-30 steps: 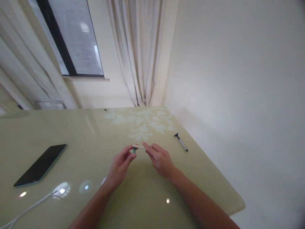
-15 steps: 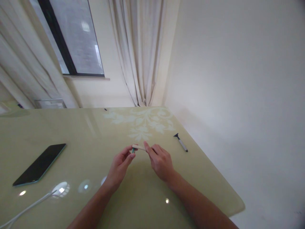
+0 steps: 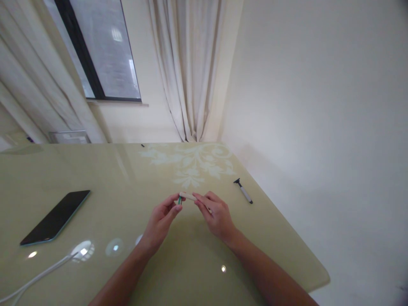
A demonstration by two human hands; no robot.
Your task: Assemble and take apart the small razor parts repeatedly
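Note:
Between thumb and fingers, my left hand (image 3: 160, 220) pinches a small green piece (image 3: 180, 200), mostly covered by the fingertips. My right hand (image 3: 217, 216) grips a pale, slim stick (image 3: 188, 196) that points left. The stick's rounded tip lies at the top of the green piece; whether the two are joined I cannot tell. Both hands are closed and held over the table. To the right of my right hand lies a razor (image 3: 243, 191) with a grey handle and black head.
A dark tablet (image 3: 55, 217) lies at the left of the glossy pale-green table (image 3: 105, 178). White cables (image 3: 41, 273) run across the lower left. A tiny dark object (image 3: 143, 145) is at the far edge. A wall (image 3: 312, 127) borders the right side, a curtain (image 3: 188, 72) the back.
My right hand's index finger has come down from its raised position along the stick, and more of the stick shows. The left hand's grip is nearly unchanged. The view has shifted slightly.

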